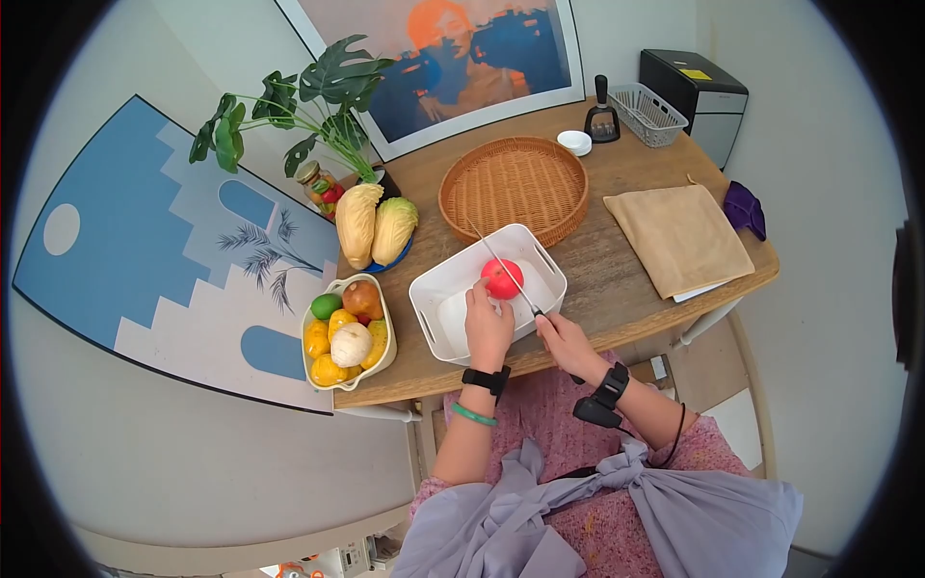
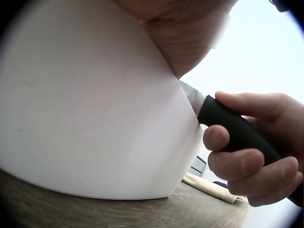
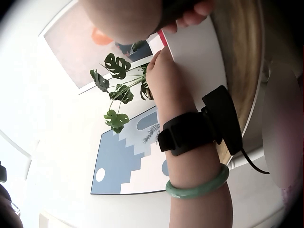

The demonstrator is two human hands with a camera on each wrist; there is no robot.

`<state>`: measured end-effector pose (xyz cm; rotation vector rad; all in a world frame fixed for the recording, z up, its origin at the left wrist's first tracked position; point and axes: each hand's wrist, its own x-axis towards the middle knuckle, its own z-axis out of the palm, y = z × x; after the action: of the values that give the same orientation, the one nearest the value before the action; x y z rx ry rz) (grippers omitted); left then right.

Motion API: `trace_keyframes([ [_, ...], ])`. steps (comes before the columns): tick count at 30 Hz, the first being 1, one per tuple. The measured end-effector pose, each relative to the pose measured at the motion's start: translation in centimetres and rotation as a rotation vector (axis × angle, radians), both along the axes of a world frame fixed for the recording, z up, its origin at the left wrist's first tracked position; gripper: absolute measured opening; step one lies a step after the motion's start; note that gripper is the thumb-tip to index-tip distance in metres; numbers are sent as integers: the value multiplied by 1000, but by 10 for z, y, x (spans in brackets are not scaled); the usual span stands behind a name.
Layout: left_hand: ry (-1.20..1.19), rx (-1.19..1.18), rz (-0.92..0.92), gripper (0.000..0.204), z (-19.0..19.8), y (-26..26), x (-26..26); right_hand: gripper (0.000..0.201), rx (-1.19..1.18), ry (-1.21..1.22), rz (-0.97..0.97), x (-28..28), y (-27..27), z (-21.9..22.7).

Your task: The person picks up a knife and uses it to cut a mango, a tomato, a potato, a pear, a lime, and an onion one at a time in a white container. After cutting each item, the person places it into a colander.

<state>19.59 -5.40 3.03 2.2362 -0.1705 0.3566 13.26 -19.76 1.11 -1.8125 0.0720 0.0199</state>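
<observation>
A round red fruit, much like a tomato, sits in a white bin with handle slots. My left hand reaches over the near wall and holds the fruit, fingertips and thumb at its near left side. My right hand grips the black handle of a long knife. In the head view its blade runs across the fruit, tip pointing away over the bin's far rim. The bin's wall hides the fruit and the left fingertips in the left wrist view.
A basket of mixed fruit stands left of the bin, with two cabbages on a blue plate behind. Beyond the bin lies a round wicker tray. A folded tan cloth is at the right, a grey basket farther back.
</observation>
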Motion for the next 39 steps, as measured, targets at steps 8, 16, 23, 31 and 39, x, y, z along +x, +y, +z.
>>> trace_keyframes([
  [8,-127,67,5,46,-7,2,5,48,-7,5,-4,1,-3,2],
  [16,-113,50,-35,39,-14,5,11,47,3,-12,7,-2,-2,2],
  [23,-39,24,5,38,-12,2,9,47,1,8,12,-2,0,3],
  [31,26,18,-3,34,-5,2,6,47,12,18,-3,-1,-1,-3],
  [39,3,3,0,36,-7,2,6,46,-12,11,-37,6,-2,-5],
])
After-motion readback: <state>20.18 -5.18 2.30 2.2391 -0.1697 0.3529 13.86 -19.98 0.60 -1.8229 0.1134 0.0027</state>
